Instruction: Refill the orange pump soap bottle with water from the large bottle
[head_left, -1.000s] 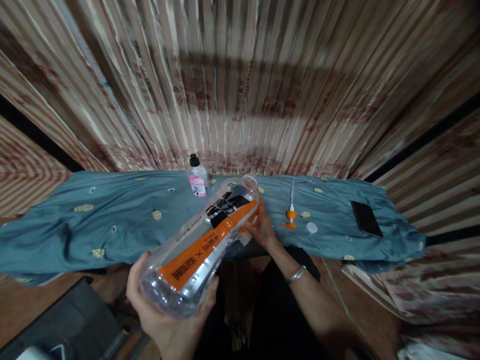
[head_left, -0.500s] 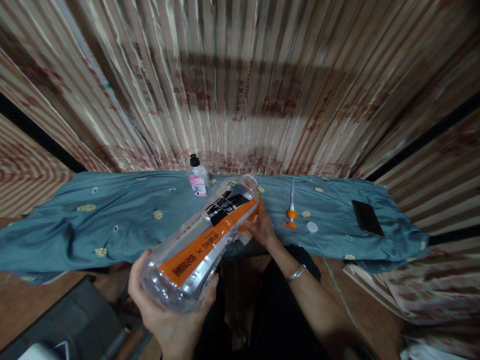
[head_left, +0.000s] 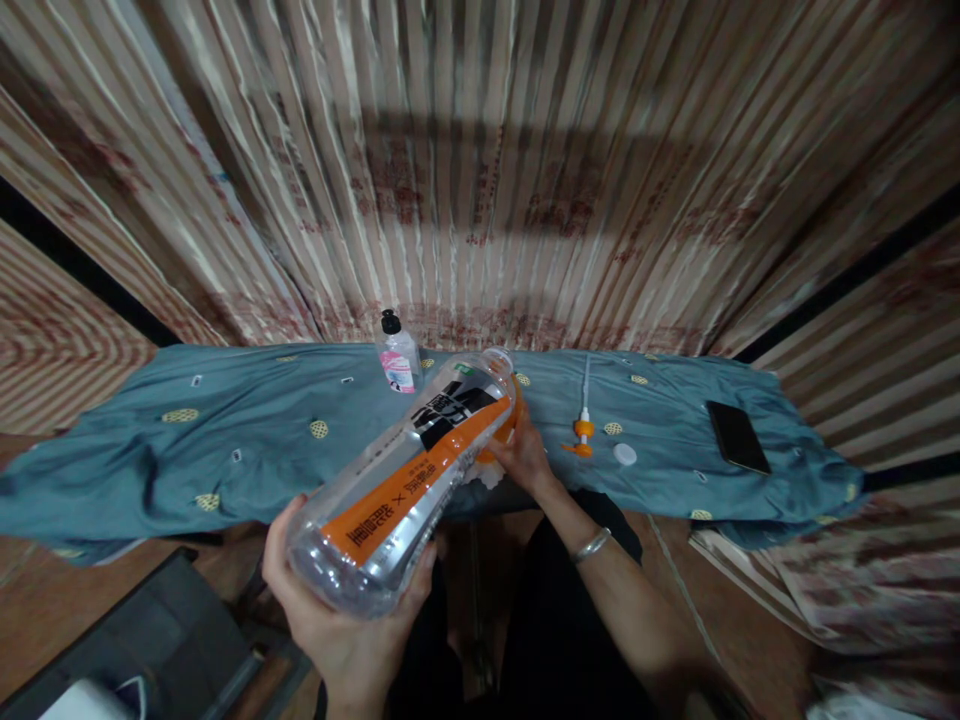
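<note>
I have the left hand (head_left: pixel 349 640) gripping the base of the large clear bottle (head_left: pixel 397 490), fingers wrapped on the far side and thumb on the near side. I hold the bottle tilted, base toward the person and neck toward the far right, raised in front of the near edge of the tabletop (head_left: pixel 255 435). Its label is orange and silver with black lettering. The mouth of the bottle is uncapped.

I have the right hand (head_left: pixel 529 458) bent around an orange container (head_left: pixel 510 425) beside the bottle's neck. The bottle covers most of this container, so I cannot tell its full shape, nor whether the two touch. A ragged white patch (head_left: pixel 486 474) shows just below it. A silver bracelet (head_left: pixel 592 545) encircles the right wrist.

Tabletop layout, left to right: a small clear bottle (head_left: pixel 397 367) with a pink label and black cap stands upright near the far edge; an orange pump head (head_left: pixel 583 430) lies with its pale tube pointing away from the person; a white disc (head_left: pixel 625 455) lies flat just beside it; a black phone (head_left: pixel 738 437) lies near the right end. Blue-green patterned cloth covers the tabletop. A striped curtain (head_left: pixel 480 200) hangs behind.
</note>
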